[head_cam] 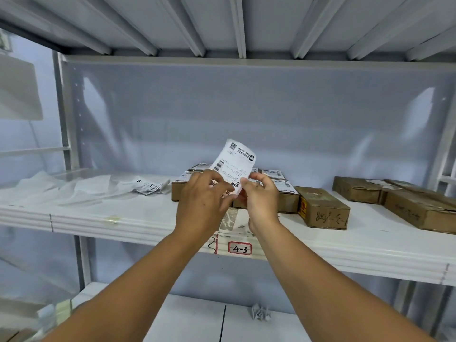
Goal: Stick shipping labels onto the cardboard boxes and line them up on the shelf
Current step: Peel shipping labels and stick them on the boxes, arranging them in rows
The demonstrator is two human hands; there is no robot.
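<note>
A white shipping label (235, 160) with barcodes stands upright above the shelf, held at its lower edge by both hands. My left hand (202, 201) pinches its lower left corner and my right hand (260, 196) pinches the lower right. Behind the hands sit several cardboard boxes (283, 193) in a block, each with a label on top. One unlabelled box (323, 208) with handwriting on its side lies to their right. More unlabelled boxes (399, 198) are at the far right.
The white metal shelf (123, 218) carries a tag reading 4-3 (239, 248) on its front edge. Peeled backing sheets (61, 186) and a small pile of loose labels (149, 186) lie on the left. A crumpled paper scrap (260, 313) lies on the lower shelf.
</note>
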